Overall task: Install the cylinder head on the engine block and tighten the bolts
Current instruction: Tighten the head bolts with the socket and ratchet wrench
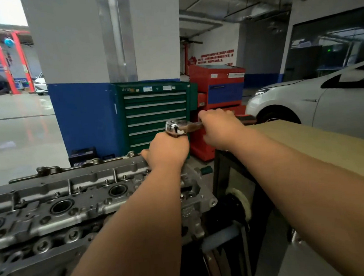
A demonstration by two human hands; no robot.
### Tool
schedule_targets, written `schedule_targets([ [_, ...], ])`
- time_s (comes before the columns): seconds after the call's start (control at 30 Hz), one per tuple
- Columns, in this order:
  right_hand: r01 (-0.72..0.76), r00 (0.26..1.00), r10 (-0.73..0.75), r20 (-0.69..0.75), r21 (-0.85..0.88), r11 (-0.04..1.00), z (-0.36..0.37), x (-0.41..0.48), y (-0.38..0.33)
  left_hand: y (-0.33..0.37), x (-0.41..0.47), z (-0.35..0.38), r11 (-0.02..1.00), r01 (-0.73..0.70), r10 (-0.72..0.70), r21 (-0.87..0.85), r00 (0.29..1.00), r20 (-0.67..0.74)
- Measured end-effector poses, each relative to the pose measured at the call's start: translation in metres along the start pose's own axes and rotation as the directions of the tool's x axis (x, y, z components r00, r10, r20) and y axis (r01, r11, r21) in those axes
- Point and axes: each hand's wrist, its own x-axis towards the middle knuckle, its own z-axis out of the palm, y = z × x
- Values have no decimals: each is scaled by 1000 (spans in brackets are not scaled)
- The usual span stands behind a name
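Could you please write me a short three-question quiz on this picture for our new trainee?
1. True or false: the right hand grips the ratchet handle.
2. The tool cabinet behind the ratchet is: A green, B yellow, C black.
3. Which hand sits right below the ratchet's shiny end, over the cylinder head?
Key: 1 true; 2 A; 3 the left hand.

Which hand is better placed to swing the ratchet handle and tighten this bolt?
The right hand: it grips the ratchet handle, while the left hand holds just beneath the head.
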Motion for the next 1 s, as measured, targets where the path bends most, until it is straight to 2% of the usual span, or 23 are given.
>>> schedule_targets([
  [0.03,-20,1000,20,-2,14,1000,0,-6,-6,1,2,0,1000,-5,5,4,1000,-13],
  [0.07,-27,996,25,-90,-13,1000,4,-17,-13,-2,5,0,1000,-11,11,12,1000,-10],
  [0.13,-7,932,-27,-360,-91,996,14,-47,-35,-7,3,-1,999,-32,32,32,999,-6],
  [0.23,-15,962,-8,-274,-83,996,13,-13,-15,-2,0,-2,1000,2,-2,-31,1000,-16],
  [0.3,-47,998,48,-40,24,999,3,13,-5,1,-3,-3,998,11,-12,-61,1000,-17],
  [0.33,-69,997,69,-37,14,998,7,9,-10,1,-2,-2,997,11,-12,-76,1000,-19],
  [0.4,-48,972,12,-233,-151,987,19,-20,-30,-2,0,-3,995,0,-2,-96,1000,-18],
  [0.43,-27,964,-30,-264,-207,978,24,-38,-42,-3,0,-4,995,-11,10,-100,1000,-10],
  [0.53,-7,973,-30,-230,-160,987,9,-18,-24,-1,-3,-4,993,4,-6,-120,1000,-11],
  [0.6,-8,1000,8,1,27,1000,-2,11,-3,3,-6,-5,991,20,-20,-135,1000,6],
  [0.63,-35,998,33,59,23,999,0,10,-6,3,-5,-4,990,21,-19,-137,1000,19],
  [0.67,-45,999,47,26,-52,998,4,-2,-14,1,-2,-3,990,17,-15,-141,1000,16],
  [0.73,4,977,-50,-206,-220,976,19,-34,-36,-3,1,-4,990,-3,6,-141,1000,16],
  [0.8,26,965,-84,-249,-227,974,16,-39,-35,-4,1,-4,989,-41,45,-144,999,28],
  [0.83,-1,976,-34,-217,-160,987,8,-23,-26,-3,-1,-5,987,-32,36,-156,999,29],
  [0.9,-16,1000,15,-21,-32,999,-3,4,-12,-1,-3,-5,983,-5,10,-183,1000,24],
  [0.93,-21,999,23,35,-40,999,0,7,-12,-1,-3,-4,984,-3,6,-180,1000,18],
  [0.97,-19,999,21,25,-87,996,4,-1,-18,-1,-1,-2,985,-9,10,-172,1000,7],
  [1.0,-9,998,1,-56,-154,988,8,-10,-21,-1,2,-2,986,-18,18,-167,1000,-4],
])
